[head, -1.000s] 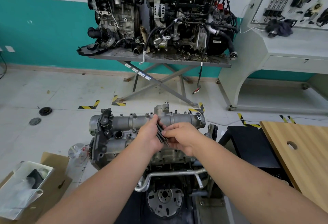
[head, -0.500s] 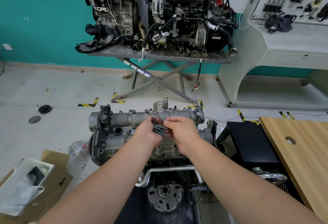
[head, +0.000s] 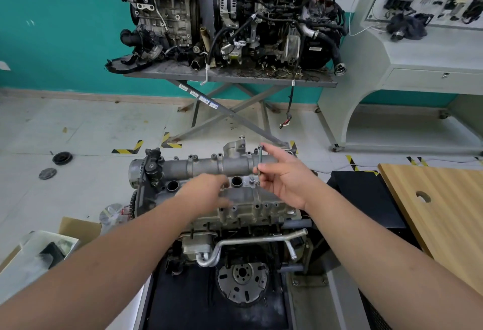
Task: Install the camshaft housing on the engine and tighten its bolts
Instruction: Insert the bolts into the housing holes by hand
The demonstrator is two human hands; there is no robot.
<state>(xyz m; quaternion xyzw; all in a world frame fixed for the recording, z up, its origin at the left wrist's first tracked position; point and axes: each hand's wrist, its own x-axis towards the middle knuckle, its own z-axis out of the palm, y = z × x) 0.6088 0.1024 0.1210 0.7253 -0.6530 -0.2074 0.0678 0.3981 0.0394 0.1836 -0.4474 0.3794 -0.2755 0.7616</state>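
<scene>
Bolt point(head: 260, 159) upright, pinched in right grip point(head: 283, 178) above camshaft housing point(head: 209, 166); left grip point(head: 209, 194) blurred, state unclear.

The engine point(head: 235, 225) sits in the middle, right in front of the person. The camshaft housing point(head: 209, 166) lies on top of it. The left hand point(head: 206, 194) is over the middle of the housing. The right hand point(head: 285, 178) is to its right and holds a bolt point(head: 260, 160) upright above the housing's far right part. A second engine point(head: 235, 16) stands behind on a bench point(head: 230, 75). A wooden board point(head: 444, 212) lies to the right. A box point(head: 39, 251) is on the floor point(head: 78, 133) to the left.
</scene>
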